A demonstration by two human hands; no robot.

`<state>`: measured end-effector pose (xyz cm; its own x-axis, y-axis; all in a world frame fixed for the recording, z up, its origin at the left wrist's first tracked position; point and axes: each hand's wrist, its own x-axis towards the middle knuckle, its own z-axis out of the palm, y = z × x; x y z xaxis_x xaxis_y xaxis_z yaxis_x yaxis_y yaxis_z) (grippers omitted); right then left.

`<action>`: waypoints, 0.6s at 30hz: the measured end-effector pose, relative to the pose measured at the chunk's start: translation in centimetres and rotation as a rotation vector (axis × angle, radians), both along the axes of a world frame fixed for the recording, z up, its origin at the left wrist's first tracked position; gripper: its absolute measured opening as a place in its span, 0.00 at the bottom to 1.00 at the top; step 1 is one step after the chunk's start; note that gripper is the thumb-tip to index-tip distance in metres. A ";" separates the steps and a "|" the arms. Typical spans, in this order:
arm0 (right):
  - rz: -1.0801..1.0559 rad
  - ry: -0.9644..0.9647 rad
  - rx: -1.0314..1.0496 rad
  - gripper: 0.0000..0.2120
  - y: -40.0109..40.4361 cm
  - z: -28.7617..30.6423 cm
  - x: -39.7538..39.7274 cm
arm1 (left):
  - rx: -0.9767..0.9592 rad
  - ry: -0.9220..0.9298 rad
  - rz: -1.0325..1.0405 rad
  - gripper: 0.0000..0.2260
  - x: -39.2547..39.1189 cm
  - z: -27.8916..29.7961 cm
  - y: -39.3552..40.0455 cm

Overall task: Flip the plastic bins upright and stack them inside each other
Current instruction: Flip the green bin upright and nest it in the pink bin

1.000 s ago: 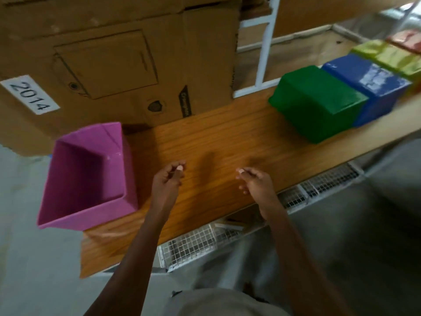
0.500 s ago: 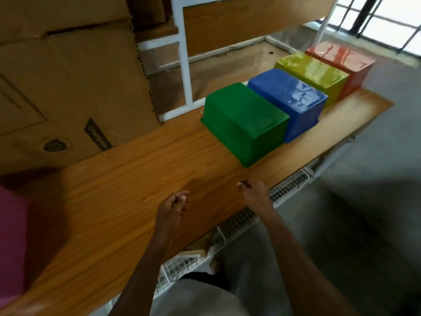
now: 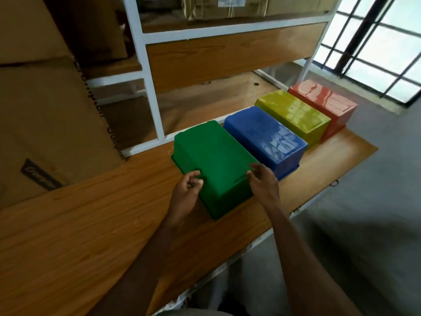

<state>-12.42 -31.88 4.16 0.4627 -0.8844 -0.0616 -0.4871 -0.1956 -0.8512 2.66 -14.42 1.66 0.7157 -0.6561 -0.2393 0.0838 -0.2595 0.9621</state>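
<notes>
Four plastic bins lie upside down in a row on the wooden table (image 3: 91, 224): a green bin (image 3: 214, 160) nearest, then a blue bin (image 3: 264, 137), a yellow-green bin (image 3: 293, 115) and a red bin (image 3: 325, 103) farthest right. My left hand (image 3: 186, 195) is at the green bin's near left corner, fingers curled and apart. At the bin's near right edge, my right hand (image 3: 264, 183) has its fingers spread, touching or just off the bin. Neither hand has a firm hold that I can see. The pink bin is out of view.
A large cardboard box (image 3: 45, 122) stands at the left behind the table. A white metal shelf frame (image 3: 148, 83) with wooden boards and more boxes rises behind the bins. The table's right end (image 3: 364, 151) drops to the floor near a barred window (image 3: 376, 42).
The view has swung right, so the pink bin has left the frame. Both hands have moved forward from the table's front edge up to the green bin.
</notes>
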 end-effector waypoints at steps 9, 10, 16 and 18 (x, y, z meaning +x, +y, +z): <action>0.174 0.252 -0.038 0.31 -6.1 0.0 2.0 | 0.023 0.101 0.241 0.34 -2.6 -1.7 -5.4; 0.192 0.248 -0.027 0.30 -6.6 -0.2 2.0 | 0.037 0.092 0.265 0.33 -2.8 -1.8 -5.6; 0.243 0.283 -0.037 0.26 -7.9 -0.2 2.3 | 0.095 0.054 0.308 0.22 -4.4 -1.4 -5.6; 0.244 0.269 -0.049 0.23 -7.9 0.1 2.4 | 0.086 0.055 0.314 0.21 -4.6 -1.0 -5.5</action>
